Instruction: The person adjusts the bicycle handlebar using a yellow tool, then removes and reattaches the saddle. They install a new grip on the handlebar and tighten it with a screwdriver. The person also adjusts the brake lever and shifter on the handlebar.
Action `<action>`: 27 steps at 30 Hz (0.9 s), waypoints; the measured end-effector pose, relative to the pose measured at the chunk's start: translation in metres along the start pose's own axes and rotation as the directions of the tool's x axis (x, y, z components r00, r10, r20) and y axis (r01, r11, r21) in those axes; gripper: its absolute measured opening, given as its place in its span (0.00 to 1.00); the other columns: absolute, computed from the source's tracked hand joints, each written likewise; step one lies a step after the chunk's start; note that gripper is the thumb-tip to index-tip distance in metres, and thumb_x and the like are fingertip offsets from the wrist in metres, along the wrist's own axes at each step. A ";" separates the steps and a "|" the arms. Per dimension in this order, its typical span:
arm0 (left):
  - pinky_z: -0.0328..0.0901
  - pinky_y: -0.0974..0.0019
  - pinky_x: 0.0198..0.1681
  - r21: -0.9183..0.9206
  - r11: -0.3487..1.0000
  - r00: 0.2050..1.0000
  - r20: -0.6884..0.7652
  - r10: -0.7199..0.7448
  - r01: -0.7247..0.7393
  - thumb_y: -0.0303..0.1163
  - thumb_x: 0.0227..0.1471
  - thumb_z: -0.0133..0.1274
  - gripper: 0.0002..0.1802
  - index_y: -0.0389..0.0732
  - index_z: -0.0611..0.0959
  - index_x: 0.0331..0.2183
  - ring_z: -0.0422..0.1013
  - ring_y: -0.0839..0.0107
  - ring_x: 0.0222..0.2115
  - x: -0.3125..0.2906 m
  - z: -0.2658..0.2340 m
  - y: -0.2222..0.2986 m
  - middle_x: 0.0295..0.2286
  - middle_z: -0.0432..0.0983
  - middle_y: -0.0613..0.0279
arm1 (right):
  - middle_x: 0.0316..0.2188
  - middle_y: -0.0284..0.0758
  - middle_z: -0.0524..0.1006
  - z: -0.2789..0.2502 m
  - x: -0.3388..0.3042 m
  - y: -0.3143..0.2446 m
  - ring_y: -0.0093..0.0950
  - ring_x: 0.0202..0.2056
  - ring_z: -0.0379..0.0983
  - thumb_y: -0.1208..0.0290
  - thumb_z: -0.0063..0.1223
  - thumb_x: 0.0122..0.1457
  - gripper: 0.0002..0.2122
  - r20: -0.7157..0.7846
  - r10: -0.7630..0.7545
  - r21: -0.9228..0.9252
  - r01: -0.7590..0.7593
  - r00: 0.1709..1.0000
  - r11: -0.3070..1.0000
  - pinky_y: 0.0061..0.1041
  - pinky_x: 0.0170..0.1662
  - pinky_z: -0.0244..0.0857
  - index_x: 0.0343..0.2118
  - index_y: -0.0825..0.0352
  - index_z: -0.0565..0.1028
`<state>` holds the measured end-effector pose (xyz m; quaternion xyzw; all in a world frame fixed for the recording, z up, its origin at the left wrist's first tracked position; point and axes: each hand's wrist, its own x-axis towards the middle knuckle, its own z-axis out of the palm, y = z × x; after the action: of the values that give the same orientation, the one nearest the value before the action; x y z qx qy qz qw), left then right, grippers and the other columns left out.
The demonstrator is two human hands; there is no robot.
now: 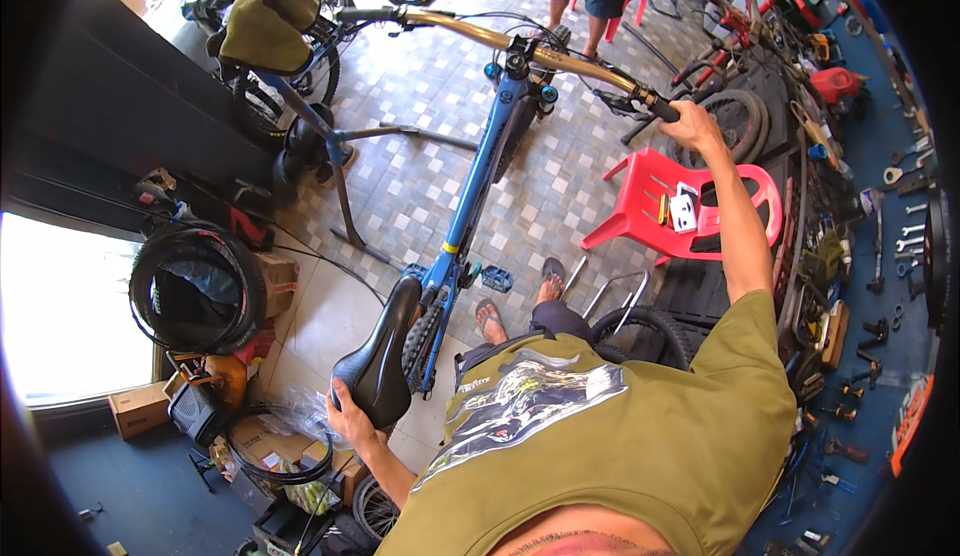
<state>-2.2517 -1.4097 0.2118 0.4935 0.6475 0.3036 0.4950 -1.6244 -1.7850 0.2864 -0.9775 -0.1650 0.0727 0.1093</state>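
Note:
A blue mountain bike (pixel 478 178) stands in front of me, its front end pointing away. My right hand (pixel 692 126) is closed round the black grip (pixel 662 108) at the right end of the gold handlebar (pixel 560 60). With my left hand (pixel 352 420) I hold the rear of the black saddle (pixel 378 361), fingers over its left edge; the underside of that hold is hidden. A blue pedal (pixel 497 278) shows beside my feet. The rear wheel is mostly hidden beneath the saddle and frame.
A red plastic chair (pixel 640 196) with small items on it stands at right. At left are a repair stand (pixel 340 181), a stack of tyres (pixel 195 286) and cardboard boxes (pixel 140 409). Tools hang on the blue wall (pixel 905 286). Another person's legs (pixel 580 6) show at the far end.

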 end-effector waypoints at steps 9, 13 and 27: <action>0.68 0.60 0.52 0.574 0.818 0.996 0.048 -0.081 0.039 0.51 0.60 0.62 0.34 0.28 0.81 0.52 0.74 0.62 0.43 0.029 -0.047 -0.014 0.45 0.80 0.46 | 0.35 0.47 0.84 -0.037 0.035 -0.012 0.49 0.42 0.81 0.58 0.58 0.50 0.14 -0.017 -0.109 -0.135 0.105 0.994 0.985 0.48 0.49 0.73 0.39 0.54 0.84; 0.62 0.50 0.61 0.912 0.309 0.876 0.098 0.471 -0.269 0.48 0.57 0.63 0.38 0.34 0.75 0.60 0.68 0.50 0.57 -0.015 0.090 0.107 0.57 0.71 0.40 | 0.35 0.47 0.84 -0.045 0.023 -0.004 0.47 0.41 0.82 0.61 0.57 0.52 0.13 0.012 -0.083 -0.149 0.084 0.996 0.985 0.47 0.49 0.74 0.38 0.57 0.85; 0.67 0.51 0.55 -0.271 -0.025 -0.267 0.921 0.284 -0.962 0.59 0.37 0.73 0.49 0.41 0.80 0.56 0.74 0.52 0.51 -0.175 0.560 0.252 0.49 0.80 0.51 | 0.33 0.45 0.84 -0.041 0.000 0.000 0.44 0.39 0.83 0.63 0.63 0.51 0.13 -0.057 -0.252 -0.094 0.246 0.966 0.965 0.45 0.44 0.76 0.39 0.63 0.80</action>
<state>-1.6352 -1.5445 0.3111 0.9712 -0.1252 -0.0047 0.2026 -1.6174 -1.7932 0.3258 -0.9547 -0.2859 0.0178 0.0810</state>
